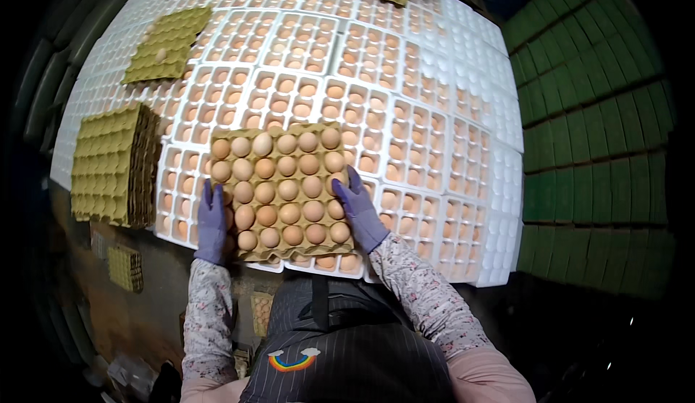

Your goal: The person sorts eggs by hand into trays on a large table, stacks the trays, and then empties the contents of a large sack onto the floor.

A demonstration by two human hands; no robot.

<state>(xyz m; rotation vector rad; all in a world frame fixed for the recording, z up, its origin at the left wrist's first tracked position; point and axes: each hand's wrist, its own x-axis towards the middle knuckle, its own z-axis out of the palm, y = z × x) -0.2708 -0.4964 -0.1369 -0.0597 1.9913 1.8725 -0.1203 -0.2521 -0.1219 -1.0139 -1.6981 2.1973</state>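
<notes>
Purple-gloved L hand (211, 222) & R hand (361, 211) were clamped on opp. sides of a brown egg tray (329, 248) w/ rows of eggs (287, 165), at near edge of the white trays (505, 215). Brown tray stack (108, 164) stood nr their near-L corner.

From here I see room above the egg carton (318, 252), and to its right, past the right hand (362, 213), over low white trays (504, 247). Left of the carton, beyond the left hand (211, 223), a tall stack (110, 163) blocks me; on the carton's near side, the apron (355, 356).
</notes>
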